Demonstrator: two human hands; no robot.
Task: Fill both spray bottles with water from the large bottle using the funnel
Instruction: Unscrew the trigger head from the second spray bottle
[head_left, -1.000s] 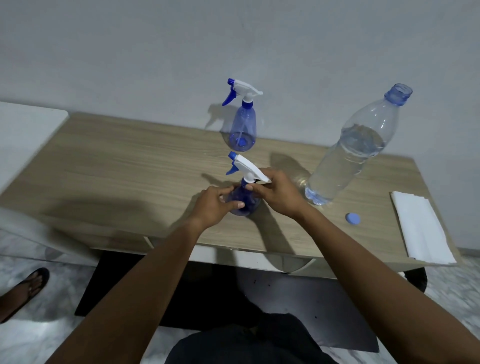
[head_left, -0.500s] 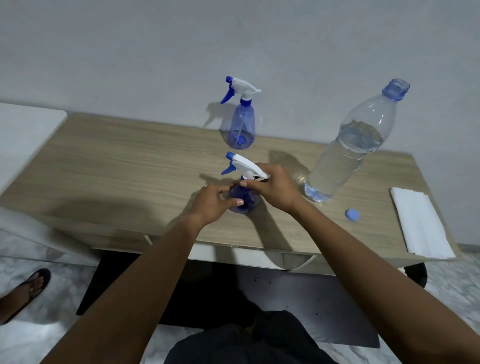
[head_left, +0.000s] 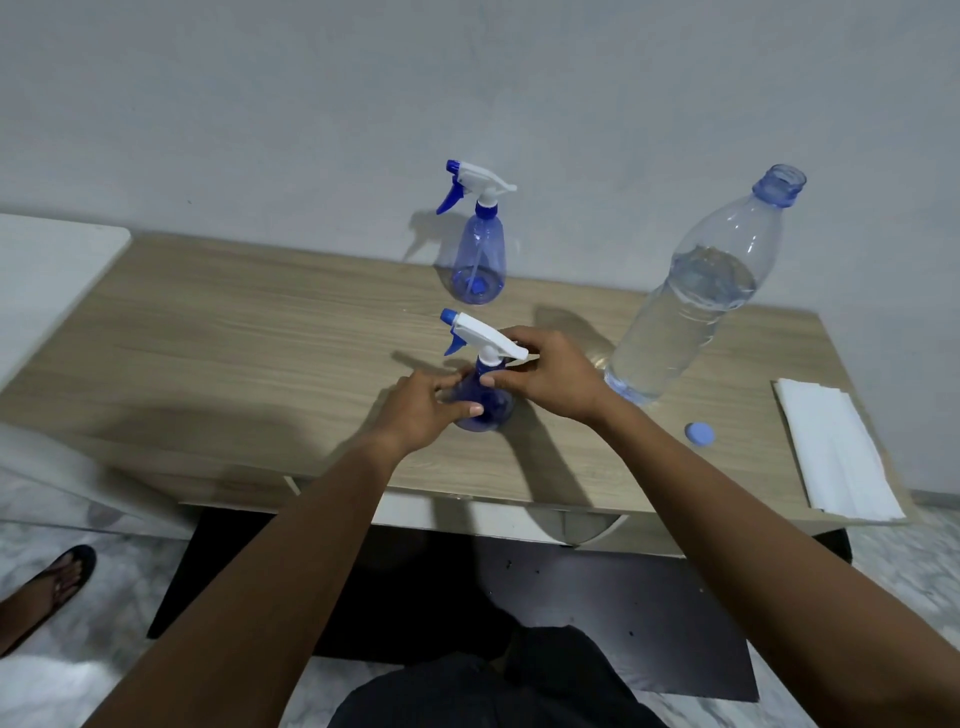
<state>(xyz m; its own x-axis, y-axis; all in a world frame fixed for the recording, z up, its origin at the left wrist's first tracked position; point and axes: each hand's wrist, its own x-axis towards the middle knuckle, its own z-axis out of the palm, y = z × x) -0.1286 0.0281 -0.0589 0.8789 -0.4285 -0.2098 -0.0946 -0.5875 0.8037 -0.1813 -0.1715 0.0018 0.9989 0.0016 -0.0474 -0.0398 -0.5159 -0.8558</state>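
Dim, soft indoor light; bluish cast. Shadows fall left on table (head_left: 218, 332). Wide-angle bending at edges. Focus sharp, no glare.

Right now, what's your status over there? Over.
Left grip holds near spray bottle by the body, right grip pinches its neck. Sprayer head on. Large bottle open, part full. No funnel in view.

Head view, downward onto near table (head_left: 249, 343)

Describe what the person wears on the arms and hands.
Nothing visible: left hand and right hand are bare, no gloves, no rings on the visible fingers, no watch or band at either wrist. Both forearms are bare; no sleeve is in view.
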